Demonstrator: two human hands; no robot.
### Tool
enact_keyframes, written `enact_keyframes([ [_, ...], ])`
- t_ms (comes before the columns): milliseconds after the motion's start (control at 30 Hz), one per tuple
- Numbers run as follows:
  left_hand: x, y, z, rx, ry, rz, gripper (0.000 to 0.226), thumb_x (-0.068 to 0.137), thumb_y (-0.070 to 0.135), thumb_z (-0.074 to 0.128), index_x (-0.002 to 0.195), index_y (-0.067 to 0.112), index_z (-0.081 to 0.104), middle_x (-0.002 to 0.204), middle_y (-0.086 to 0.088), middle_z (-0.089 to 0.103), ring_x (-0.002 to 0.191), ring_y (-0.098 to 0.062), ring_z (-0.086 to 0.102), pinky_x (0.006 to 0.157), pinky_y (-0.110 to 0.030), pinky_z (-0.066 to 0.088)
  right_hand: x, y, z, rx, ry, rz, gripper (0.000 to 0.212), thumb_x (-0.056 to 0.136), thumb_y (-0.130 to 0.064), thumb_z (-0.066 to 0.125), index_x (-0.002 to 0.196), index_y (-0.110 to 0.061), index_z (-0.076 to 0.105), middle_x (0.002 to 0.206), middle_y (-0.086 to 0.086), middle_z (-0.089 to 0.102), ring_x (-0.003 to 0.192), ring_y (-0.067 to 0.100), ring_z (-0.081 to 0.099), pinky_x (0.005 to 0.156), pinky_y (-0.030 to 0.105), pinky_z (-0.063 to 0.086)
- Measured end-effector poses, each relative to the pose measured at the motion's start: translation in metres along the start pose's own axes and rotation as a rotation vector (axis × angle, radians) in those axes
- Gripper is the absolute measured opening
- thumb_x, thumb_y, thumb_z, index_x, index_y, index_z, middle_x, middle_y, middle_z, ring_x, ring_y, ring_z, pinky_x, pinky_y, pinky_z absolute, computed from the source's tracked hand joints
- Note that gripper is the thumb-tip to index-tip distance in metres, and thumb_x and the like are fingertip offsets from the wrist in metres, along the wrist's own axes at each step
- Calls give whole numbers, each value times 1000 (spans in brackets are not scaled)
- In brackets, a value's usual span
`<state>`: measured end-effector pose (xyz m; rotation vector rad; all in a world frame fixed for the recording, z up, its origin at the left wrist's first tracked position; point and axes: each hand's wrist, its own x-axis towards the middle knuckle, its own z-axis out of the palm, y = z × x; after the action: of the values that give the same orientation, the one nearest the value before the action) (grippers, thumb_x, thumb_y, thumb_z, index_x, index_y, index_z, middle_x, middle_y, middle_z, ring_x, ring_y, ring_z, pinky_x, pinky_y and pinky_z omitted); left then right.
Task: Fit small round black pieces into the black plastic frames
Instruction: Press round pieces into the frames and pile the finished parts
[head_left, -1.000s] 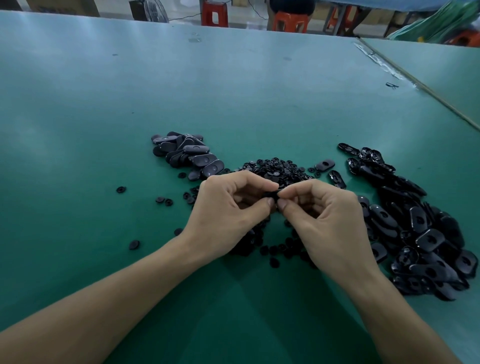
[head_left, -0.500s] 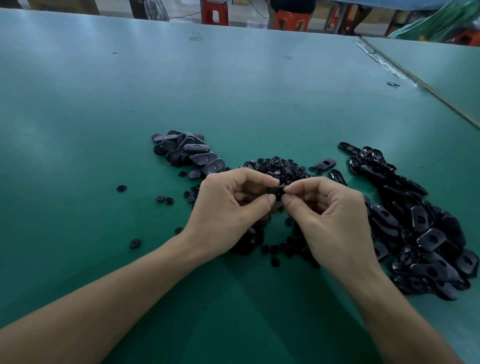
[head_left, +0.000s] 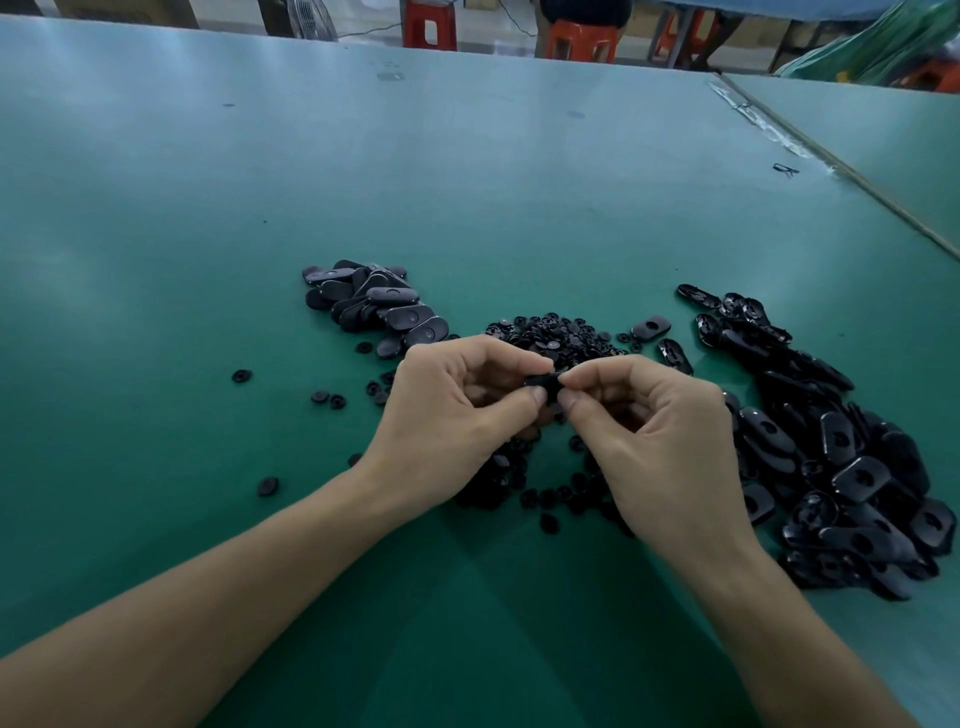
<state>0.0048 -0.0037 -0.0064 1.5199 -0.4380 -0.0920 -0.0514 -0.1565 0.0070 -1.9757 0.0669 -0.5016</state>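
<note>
Scarcely anything moved: both hands remain joined at the fingertips, the pinched part showing slightly more.

Item: 1 black plastic frame (head_left: 543, 382), held above the bench (head_left: 208, 208) between left hand (head_left: 457, 415) and right hand (head_left: 660, 431), each pinching 1 end with thumb and forefinger. Whether a round piece sits in it cannot be told.

Handling, judged: very light, stiff, glossy, likely slippery. Take by the long edges, keeping the centre hole free.

Appearance: oblong, rounded ends, 1 central hole.

Stock: round pieces (head_left: 550, 338) heaped just beyond the hands; bare frames (head_left: 841, 467) at right; filled-looking frames (head_left: 374, 306) at left.
</note>
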Motion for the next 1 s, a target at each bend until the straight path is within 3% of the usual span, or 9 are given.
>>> enact_keyframes([
  [133, 0, 0, -1, 3, -6, 2, 16, 79, 10, 73, 92, 19, 76, 79, -2, 77, 69, -14, 74, 66, -24, 58, 1, 0, -1, 1, -46, -5, 20, 86, -7, 76, 84, -27, 74, 78, -14, 73, 73, 6, 70, 68, 18, 54],
  [233, 0, -1, -1, 32, -11, -1, 16, 79, 11, 73, 93, 19, 76, 81, -3, 78, 72, -16, 75, 67, -32, 61, 2, 0, -2, 2, -69, 5, 19, 87, -8, 75, 85, -27, 73, 78, -14, 73, 73, 6, 69, 68, 18, 53],
  [333, 0, -1, 0, 49, -24, 7, 19, 77, 10, 73, 92, 22, 76, 83, -2, 78, 76, -16, 75, 72, -30, 61, 1, 0, -1, -47, -34, -9, 19, 86, -9, 75, 83, -28, 72, 77, -15, 72, 71, 6, 68, 65, 16, 52],
  [467, 0, -2, 1, 92, -24, 29, 22, 76, 10, 72, 89, 28, 74, 85, -1, 78, 80, -21, 76, 77, -38, 62, -1, -2, 0, -70, -7, -18, 20, 85, -9, 77, 81, -28, 71, 76, -18, 71, 70, 4, 68, 65, 15, 52],
  [767, -1, -1, 3, 174, 8, 104, 25, 79, 8, 72, 91, 30, 74, 84, 3, 77, 76, -17, 74, 72, -33, 62, 1, -3, 0, -41, -34, 31, 19, 85, -10, 76, 80, -28, 71, 76, -15, 72, 70, 5, 68, 65, 18, 54],
  [1000, -3, -3, 5, 263, 36, 193, 27, 81, 6, 71, 93, 30, 73, 79, 1, 74, 67, -25, 70, 61, -41, 58, 1, -1, 0, 47, -11, 71, 19, 84, -9, 77, 81, -26, 70, 76, -10, 73, 70, 6, 69, 67, 22, 55],
])
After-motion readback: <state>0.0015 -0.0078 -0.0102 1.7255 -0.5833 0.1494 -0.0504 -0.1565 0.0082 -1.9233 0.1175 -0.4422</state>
